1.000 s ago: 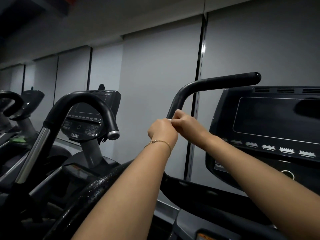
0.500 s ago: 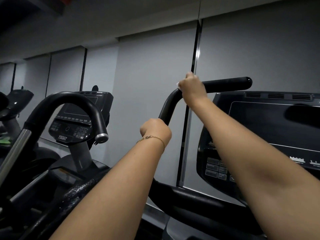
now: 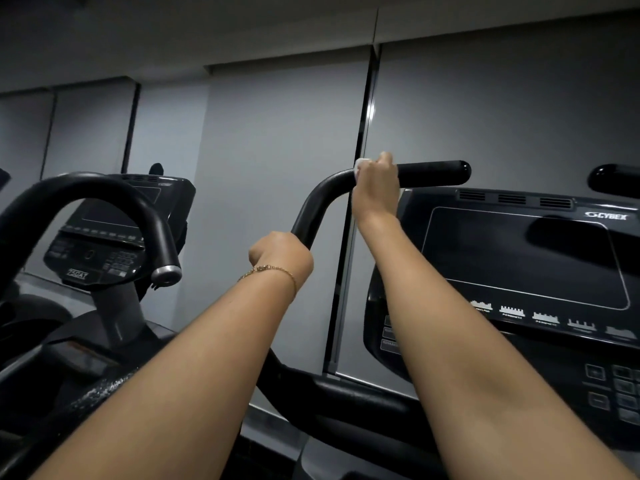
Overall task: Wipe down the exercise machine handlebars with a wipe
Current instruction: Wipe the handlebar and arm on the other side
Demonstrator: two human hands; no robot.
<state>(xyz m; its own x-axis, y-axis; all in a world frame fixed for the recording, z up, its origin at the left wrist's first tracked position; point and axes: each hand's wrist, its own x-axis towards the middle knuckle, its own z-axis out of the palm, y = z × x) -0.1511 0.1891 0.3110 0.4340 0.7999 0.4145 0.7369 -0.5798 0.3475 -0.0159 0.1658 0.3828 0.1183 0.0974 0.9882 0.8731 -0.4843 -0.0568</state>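
Since 0.5 s earlier, the right hand (image 3: 375, 188) had slid past the bend of the handlebar (image 3: 433, 173), center frame. It clasped the bar, with the white wipe (image 3: 360, 165) peeking out at its upper left. The left hand (image 3: 280, 254) gripped the riser below. I judged wiping underway; next, drag right toward the bar's end.

I stand in a gym. My machine has a black handlebar (image 3: 433, 173) and a console (image 3: 519, 258) with a CYBEX logo (image 3: 606, 215) and workout icons (image 3: 545, 317) under its dark screen. A second machine (image 3: 104, 251) stands beside it, before grey wall panels (image 3: 277, 150).
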